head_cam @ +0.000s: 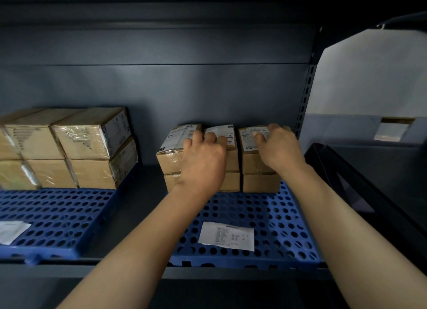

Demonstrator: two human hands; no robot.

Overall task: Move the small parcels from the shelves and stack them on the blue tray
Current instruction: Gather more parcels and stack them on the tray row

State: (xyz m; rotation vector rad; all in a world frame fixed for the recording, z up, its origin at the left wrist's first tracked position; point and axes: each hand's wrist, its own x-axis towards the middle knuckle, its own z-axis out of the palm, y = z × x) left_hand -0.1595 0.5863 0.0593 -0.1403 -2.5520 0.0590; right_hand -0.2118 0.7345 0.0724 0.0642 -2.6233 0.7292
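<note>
Settling the parcels [255, 163] two-high on the tray [288, 220], as I judged it.
Both hands lay on the top row at the tray's 12 o'clock edge: the left hand [203, 160] curled its fingers over the middle parcel, the right hand [277, 146] gripped the end one at 1 o'clock. The parcels were squat brown card, taped glossy, with white labels on top; the tray was rigid blue plastic, punched with round holes. A paper slip [226, 236] lay flat at its 6 o'clock. Bigger boxes [80, 144] stood on another tray at 9 o'clock. Next, I reckoned, the hands needed to let go gently, edges flush, then fetch more.
</note>
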